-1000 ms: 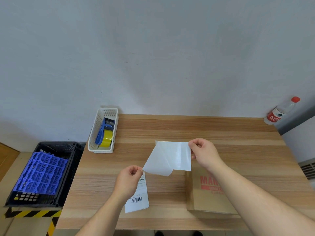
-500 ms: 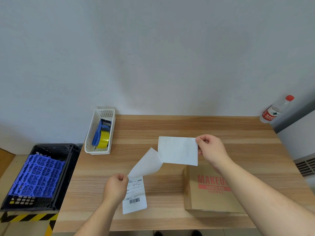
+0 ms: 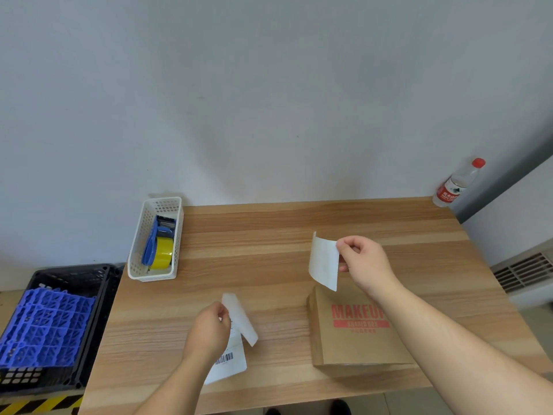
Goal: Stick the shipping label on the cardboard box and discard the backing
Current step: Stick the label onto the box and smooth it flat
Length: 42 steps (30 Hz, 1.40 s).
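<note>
The brown cardboard box (image 3: 350,345) with red "MAKEUP" print lies flat on the wooden table (image 3: 269,253), front right. My right hand (image 3: 366,265) pinches the top edge of a white label sheet (image 3: 323,260), which hangs just above the box's far left corner with its blank side towards me. My left hand (image 3: 208,333) is closed on a separate white backing strip (image 3: 241,317), held low over the table left of the box. Under that hand a printed sheet with a barcode (image 3: 230,365) lies near the front edge.
A white perforated basket (image 3: 136,265) holding a blue tape dispenser with yellow tape (image 3: 160,250) stands at the table's back left. A black crate (image 3: 100,310) with blue plastic grids sits on the floor to the left. A water bottle (image 3: 457,184) stands at the back right corner.
The two sheets have come fully apart. My right hand carried its sheet right, over the box's far edge, turning it edge-on. My left hand stayed low with the backing.
</note>
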Available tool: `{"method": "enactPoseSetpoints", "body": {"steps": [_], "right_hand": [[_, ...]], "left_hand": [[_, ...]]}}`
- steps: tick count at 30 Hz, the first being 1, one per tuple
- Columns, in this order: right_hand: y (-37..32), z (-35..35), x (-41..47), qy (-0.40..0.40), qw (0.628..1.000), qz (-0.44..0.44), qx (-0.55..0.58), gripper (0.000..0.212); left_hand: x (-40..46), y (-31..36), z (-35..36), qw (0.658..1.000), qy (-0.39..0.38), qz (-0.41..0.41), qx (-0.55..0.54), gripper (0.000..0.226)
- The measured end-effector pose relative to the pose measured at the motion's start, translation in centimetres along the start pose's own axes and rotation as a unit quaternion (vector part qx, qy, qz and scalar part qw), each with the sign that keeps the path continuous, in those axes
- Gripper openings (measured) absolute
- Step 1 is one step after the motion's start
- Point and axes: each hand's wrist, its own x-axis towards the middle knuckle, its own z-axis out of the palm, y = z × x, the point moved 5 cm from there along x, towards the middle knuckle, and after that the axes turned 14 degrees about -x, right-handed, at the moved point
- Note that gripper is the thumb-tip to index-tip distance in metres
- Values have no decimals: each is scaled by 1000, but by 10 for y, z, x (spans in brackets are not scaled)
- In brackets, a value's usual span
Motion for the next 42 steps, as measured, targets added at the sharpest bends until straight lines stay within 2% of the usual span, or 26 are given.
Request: {"method": "enactPoseSetpoints", "body": {"steps": [4,7,12,14,16,17,19,21,24,26,28,31,36,39,42], "right_hand": [[7,1,-8,-6,1000,-1,11,15],[12,4,-13,-12,1000,-5,17,15],[18,4,-19,-16,1000,-17,17,16],[19,1,-22,-14,999,-28,11,17],[21,-2,-25,-12,999,-38,4,17],[21,-3,-27,-12,999,-44,-1,17],[22,-5,-29,-9,998,-56,-14,17],[20,-7,-34,1,997,-73,-30,16],[16,-11,-46,19,990,-122,-67,14],[18,-8,-54,-14,989,-129,-65,13],[19,-6,-62,-32,979,-179,-93,12],[22,-2,-75,-13,937,-299,-181,15],[41,-1,-83,-19,903,-333,-271,20],[50,-4,-84,-37,900,-327,-286,27],[62,-16,-78,-14,928,-278,-247,24]], "left_hand": [[2,19,21,997,-20,39,57,21],[3,29,30,994,-20,38,102,21],[2,36,33,996,-2,19,89,11],[-2,46,38,999,-17,29,39,9],[-10,64,46,995,-48,17,-83,10],[-15,75,51,983,-66,-6,-169,10],[-23,98,61,939,-94,-51,-327,11],[-34,126,71,893,-133,-85,-421,13],[-46,161,84,853,-180,-125,-473,30],[-48,173,89,839,-197,-146,-485,39],[-50,181,94,830,-216,-155,-490,38],[-51,185,102,851,-213,-145,-458,27],[-54,180,115,875,-194,-125,-426,22],[-57,176,121,888,-189,-111,-404,22],[-60,173,126,898,-182,-101,-389,21]]}}
